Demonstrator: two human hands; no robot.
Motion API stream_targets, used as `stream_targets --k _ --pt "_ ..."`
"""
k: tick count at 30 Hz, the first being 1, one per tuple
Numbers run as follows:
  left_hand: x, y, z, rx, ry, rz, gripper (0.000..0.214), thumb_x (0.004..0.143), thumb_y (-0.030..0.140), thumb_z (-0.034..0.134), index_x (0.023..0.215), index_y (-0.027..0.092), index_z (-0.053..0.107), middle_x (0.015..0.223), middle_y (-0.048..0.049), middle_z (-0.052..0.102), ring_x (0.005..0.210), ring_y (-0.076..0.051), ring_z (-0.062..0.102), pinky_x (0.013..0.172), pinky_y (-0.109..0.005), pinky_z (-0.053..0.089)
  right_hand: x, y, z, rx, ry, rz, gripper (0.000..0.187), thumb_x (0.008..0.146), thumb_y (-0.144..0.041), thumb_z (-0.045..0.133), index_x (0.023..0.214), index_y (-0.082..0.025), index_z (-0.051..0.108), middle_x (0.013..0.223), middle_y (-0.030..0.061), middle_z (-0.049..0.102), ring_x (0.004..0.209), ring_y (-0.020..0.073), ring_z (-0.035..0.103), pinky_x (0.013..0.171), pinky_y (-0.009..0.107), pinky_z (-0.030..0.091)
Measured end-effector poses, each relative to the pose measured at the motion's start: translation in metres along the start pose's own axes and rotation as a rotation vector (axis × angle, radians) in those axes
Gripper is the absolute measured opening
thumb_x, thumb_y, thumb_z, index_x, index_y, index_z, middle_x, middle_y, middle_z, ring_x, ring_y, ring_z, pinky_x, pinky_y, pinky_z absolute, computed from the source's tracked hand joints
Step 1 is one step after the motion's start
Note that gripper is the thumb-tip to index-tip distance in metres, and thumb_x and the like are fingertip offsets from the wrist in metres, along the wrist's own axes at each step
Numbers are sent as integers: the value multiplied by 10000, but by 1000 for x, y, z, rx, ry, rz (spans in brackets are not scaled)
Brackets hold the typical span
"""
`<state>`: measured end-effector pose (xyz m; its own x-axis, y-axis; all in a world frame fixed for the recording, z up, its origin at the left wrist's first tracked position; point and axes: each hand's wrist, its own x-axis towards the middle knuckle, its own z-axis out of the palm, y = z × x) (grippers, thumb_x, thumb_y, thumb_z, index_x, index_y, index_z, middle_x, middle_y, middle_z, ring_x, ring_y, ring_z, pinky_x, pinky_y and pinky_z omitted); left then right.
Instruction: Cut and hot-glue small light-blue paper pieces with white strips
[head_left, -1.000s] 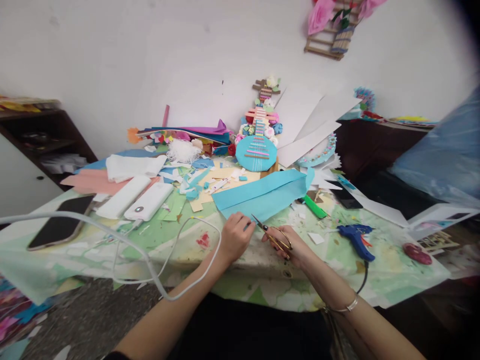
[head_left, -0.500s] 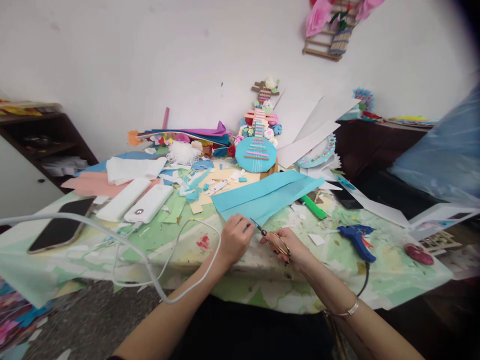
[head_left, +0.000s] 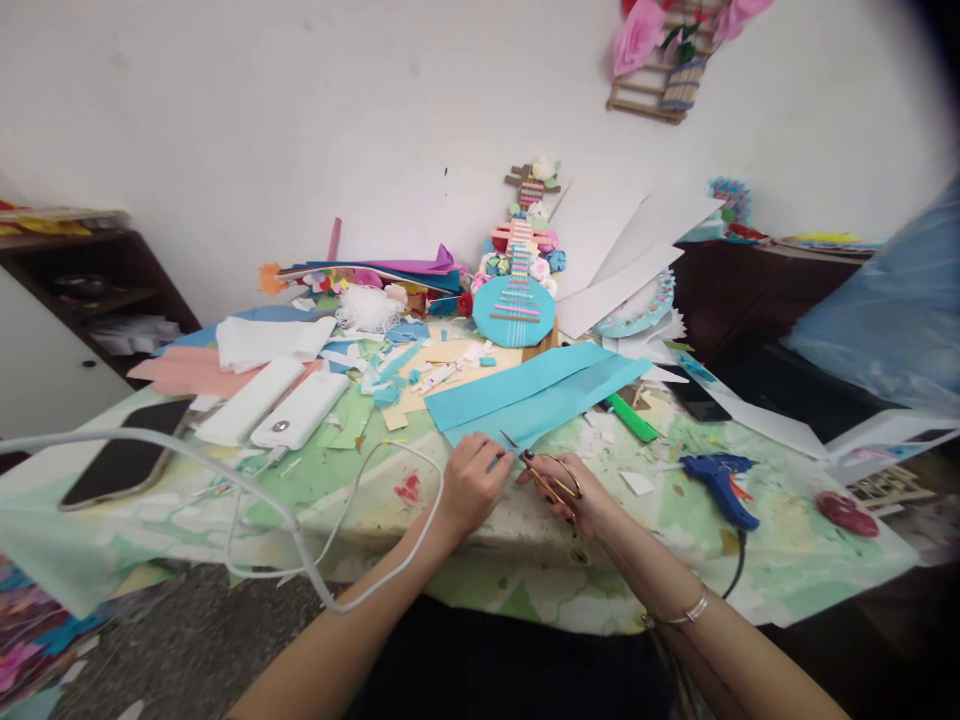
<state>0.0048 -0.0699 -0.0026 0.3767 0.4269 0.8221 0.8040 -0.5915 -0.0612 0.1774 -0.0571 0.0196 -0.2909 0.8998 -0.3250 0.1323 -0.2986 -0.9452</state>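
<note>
My right hand (head_left: 566, 487) grips gold-handled scissors (head_left: 541, 478), fingers in the loops. Their dark blades point up and left at the near edge of a piece by my left hand. My left hand (head_left: 478, 480) is closed, thumb and fingers pinched at the near edge of the blue crepe paper (head_left: 517, 400); exactly what sits between the fingertips is partly hidden. The blue paper lies creased lengthwise across the middle of the table. Behind it stands a blue paper lute (head_left: 514, 312) with coloured strips, strings and paper flowers.
A blue glue gun (head_left: 718, 485) and a green-handled knife (head_left: 630, 417) lie to the right. At left are a phone (head_left: 124, 455), a white power bank (head_left: 300, 410) and a looping white cable (head_left: 300, 540) beside my left forearm. Paper scraps (head_left: 394, 385) litter the tablecloth.
The scissor handles have spread apart and the blades have opened at the paper edge. My left hand stays nearly in place. The whole view has shifted slightly.
</note>
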Motion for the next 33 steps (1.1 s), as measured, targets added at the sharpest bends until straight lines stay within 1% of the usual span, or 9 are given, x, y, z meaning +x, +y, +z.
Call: stream_targets --k 6,9,13,19,24,29,33 --pt "2 1 -2 -19 22 1 129 879 138 522 862 134 650 743 -66 616 763 -180 499 717 -321 447 7 0 4 -11 13 2 427 699 -550 635 702 -123 625 466 -51 399 350 39 280 321 181 163" --pt "3 1 -2 -28 45 3 126 877 132 526 831 133 643 715 -59 606 752 -177 493 705 -314 444 7 -3 6 -10 20 0 440 677 -561 642 694 -122 616 454 -54 393 353 42 291 321 179 169" --pt "3 2 -1 -33 70 4 131 873 119 527 804 130 638 708 -59 603 741 -173 487 689 -308 444 7 -5 7 -58 26 14 489 644 -599 652 684 -114 616 438 -66 382 327 31 266 313 187 158" --pt "3 2 -1 -34 75 8 134 872 110 523 807 130 638 718 -64 607 754 -175 494 690 -312 453 11 -1 5 -91 12 17 496 667 -598 642 698 -103 639 412 -79 367 294 23 245 308 193 132" --pt "3 2 -3 -26 64 14 111 866 117 538 838 119 645 721 -67 617 749 -178 497 691 -320 465 12 -2 4 -82 5 17 479 671 -589 646 678 -110 630 416 -76 375 296 22 247 313 193 135" --pt "3 2 -5 -58 98 38 91 848 110 564 863 103 653 729 -76 631 749 -184 502 667 -318 476 13 -3 6 19 -4 -12 451 650 -581 659 615 -145 548 438 -65 394 320 24 259 319 189 142" --pt "2 2 -5 -79 89 57 89 833 89 575 867 103 657 737 -78 640 750 -184 511 670 -319 485 15 -4 7 24 -6 -15 468 632 -583 669 556 -174 455 427 -67 381 314 26 254 314 193 140"
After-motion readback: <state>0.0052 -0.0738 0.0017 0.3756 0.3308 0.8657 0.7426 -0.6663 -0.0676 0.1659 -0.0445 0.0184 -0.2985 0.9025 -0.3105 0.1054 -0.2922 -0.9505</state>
